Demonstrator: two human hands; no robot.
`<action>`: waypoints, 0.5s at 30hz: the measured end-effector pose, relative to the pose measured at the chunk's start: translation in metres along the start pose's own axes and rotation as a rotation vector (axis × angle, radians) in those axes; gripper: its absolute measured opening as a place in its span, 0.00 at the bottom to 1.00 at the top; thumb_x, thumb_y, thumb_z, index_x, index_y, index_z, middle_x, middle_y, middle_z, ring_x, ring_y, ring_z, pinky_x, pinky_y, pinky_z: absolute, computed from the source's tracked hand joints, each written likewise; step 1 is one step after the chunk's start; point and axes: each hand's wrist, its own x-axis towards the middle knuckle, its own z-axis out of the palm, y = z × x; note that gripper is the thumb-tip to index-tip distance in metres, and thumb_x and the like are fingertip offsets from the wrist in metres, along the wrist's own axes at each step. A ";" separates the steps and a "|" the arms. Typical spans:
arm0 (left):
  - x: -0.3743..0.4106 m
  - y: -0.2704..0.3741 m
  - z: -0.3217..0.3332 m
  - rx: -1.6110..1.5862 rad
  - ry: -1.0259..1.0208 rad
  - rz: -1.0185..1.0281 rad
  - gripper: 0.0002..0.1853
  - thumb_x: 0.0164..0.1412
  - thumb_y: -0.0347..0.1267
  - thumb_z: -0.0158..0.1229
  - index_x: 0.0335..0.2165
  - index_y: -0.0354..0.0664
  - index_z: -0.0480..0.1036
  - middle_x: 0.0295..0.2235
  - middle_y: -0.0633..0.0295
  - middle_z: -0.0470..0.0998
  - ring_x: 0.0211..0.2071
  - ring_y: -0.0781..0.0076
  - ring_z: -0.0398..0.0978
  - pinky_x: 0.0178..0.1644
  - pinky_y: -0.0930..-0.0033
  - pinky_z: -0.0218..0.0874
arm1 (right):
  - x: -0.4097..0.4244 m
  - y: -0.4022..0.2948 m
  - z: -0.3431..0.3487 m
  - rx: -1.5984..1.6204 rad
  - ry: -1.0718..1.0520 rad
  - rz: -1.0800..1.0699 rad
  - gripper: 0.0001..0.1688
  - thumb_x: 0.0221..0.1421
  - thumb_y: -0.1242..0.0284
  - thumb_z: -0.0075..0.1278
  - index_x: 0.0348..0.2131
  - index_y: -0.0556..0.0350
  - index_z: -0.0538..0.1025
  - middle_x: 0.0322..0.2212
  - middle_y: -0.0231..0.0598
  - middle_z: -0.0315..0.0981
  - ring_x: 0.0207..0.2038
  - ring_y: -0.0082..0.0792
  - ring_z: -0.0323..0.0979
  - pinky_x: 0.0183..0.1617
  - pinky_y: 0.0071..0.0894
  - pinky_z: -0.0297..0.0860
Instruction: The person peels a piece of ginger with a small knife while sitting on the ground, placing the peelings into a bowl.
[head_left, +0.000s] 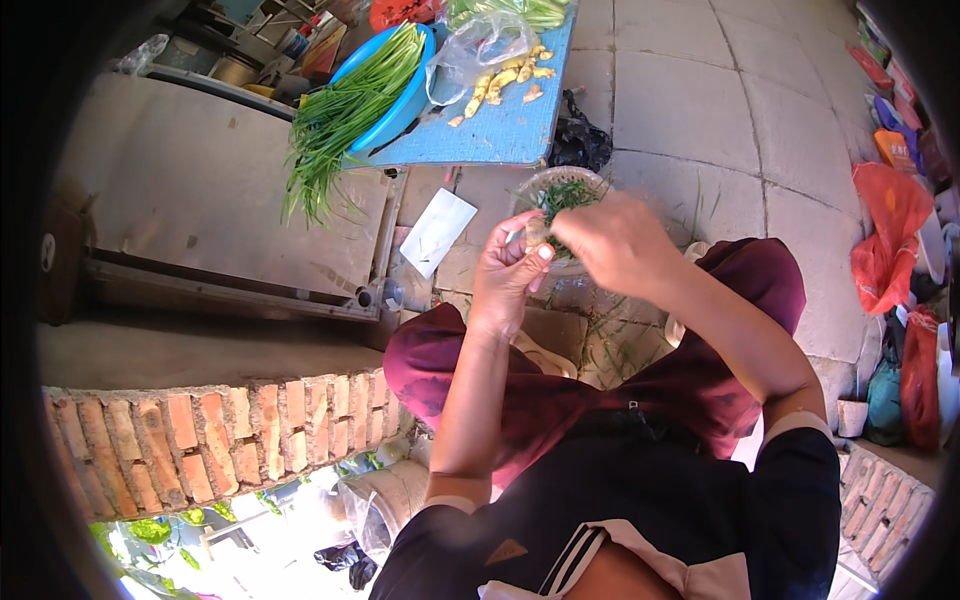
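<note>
A small tan piece of ginger root (535, 231) is pinched between the thumb and fingers of my left hand (510, 259). My right hand (619, 240) is blurred, with its fingers curled close against the ginger; whatever it may hold is hidden. Below both hands, on the floor between my feet, stands a pale plastic basket (551, 174) containing cut green leaves (568, 195). More ginger roots (504, 79), looking peeled, lie on the blue table (502, 135) ahead, partly under a clear plastic bag (457, 64).
A blue basin (427, 64) with long green chives (360, 97) rests on the table. Black plastic (583, 142) lies by its corner. A white sheet (439, 232) is on the tiled floor. A metal cabinet (225, 172) stands left, above a brick wall (225, 442). Red bags (889, 232) line the right.
</note>
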 end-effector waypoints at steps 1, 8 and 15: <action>0.003 0.000 -0.002 0.011 -0.010 0.002 0.23 0.57 0.25 0.63 0.51 0.41 0.68 0.24 0.72 0.73 0.19 0.88 0.60 0.21 0.84 0.48 | 0.003 -0.006 0.001 0.023 -0.025 -0.064 0.03 0.53 0.76 0.49 0.28 0.51 0.69 0.18 0.39 0.70 0.22 0.47 0.70 0.29 0.45 0.63; 0.020 0.006 -0.011 0.084 0.009 -0.010 0.24 0.55 0.24 0.66 0.50 0.41 0.69 0.25 0.71 0.75 0.18 0.89 0.59 0.21 0.84 0.47 | 0.010 0.010 0.003 -0.028 -0.100 -0.012 0.02 0.52 0.76 0.49 0.28 0.52 0.69 0.19 0.39 0.72 0.23 0.46 0.72 0.29 0.43 0.65; 0.027 -0.002 -0.018 0.099 0.034 -0.028 0.25 0.53 0.23 0.66 0.50 0.39 0.69 0.23 0.75 0.73 0.20 0.92 0.62 0.22 0.85 0.48 | 0.016 0.026 0.003 -0.075 0.002 0.049 0.04 0.51 0.77 0.49 0.27 0.52 0.69 0.19 0.39 0.71 0.23 0.46 0.71 0.29 0.43 0.63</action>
